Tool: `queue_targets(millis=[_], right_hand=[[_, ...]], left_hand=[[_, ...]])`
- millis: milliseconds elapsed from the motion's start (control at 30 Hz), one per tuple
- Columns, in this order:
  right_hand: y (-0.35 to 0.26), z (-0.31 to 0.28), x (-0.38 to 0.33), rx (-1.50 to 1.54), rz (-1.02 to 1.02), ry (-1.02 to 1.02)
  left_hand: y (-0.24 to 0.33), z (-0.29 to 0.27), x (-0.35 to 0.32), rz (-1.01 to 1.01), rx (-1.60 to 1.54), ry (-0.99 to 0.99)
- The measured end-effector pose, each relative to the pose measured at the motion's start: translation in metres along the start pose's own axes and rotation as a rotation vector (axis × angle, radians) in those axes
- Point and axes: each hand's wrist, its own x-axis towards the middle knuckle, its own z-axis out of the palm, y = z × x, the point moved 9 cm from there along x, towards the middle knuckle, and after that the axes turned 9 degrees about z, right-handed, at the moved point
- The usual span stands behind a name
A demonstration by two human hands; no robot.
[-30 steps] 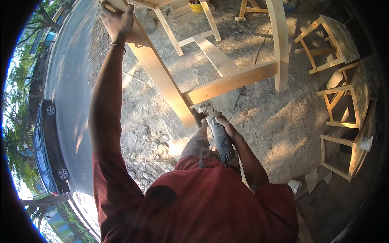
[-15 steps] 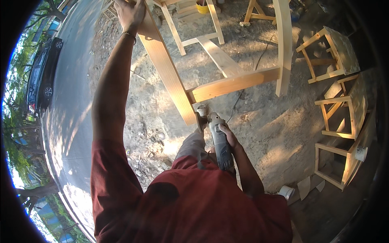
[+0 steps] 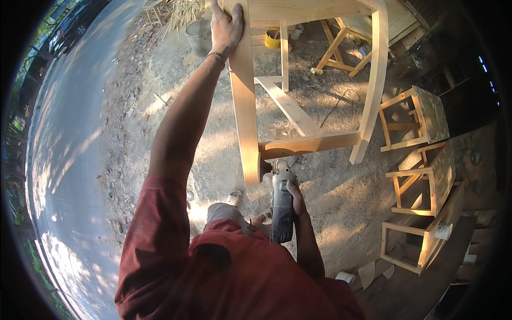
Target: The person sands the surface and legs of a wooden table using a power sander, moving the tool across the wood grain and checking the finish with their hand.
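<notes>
A pale wooden furniture frame (image 3: 244, 101) stretches ahead of me, its near leg end pointing towards my body. High on its left leg, my left hand (image 3: 226, 33) grips the wood, the arm reaching far forward. My right hand (image 3: 297, 198) is wrapped round the body of a grey and black angle grinder (image 3: 282, 205). The grinder's disc end meets the inner side of that leg, just below the joint with a crosspiece (image 3: 312, 144). Whether the disc touches the wood or sits a hair away, I cannot tell.
Several small wooden frames (image 3: 410, 184) stand along the right side. A yellow bucket (image 3: 272, 38) and a dark grey bucket (image 3: 199, 37) are beyond the frame. A cord (image 3: 333, 106) lies on the dirt ground. A paved road (image 3: 69, 144) runs along the left.
The leg now looks more upright in view, and my left hand appears farther right. The grinder's disc end sits slightly higher along the leg, near the crosspiece joint. My view has shifted left-to-right.
</notes>
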Motion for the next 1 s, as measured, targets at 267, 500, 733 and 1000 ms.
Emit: queue_targets(millis=[267,500,733,1000], right_hand=[[-0.107,0.105,0.015,-0.122,-0.229,0.089],[-0.209,0.177,0.049,-0.235,-0.369,0.066],[-0.281,0.261,0.053,-0.225,-0.461,-0.011],[-0.31,0.299,0.049,-0.304,-0.536,0.023]], left_hand=[[0.001,0.01,-0.026,-0.074,-0.594,-0.186],[0.001,0.001,-0.05,-0.052,-0.642,-0.248],[0.005,0.001,-0.059,-0.069,-0.727,-0.266],[0.006,0.001,-0.061,-0.076,-0.776,-0.28]])
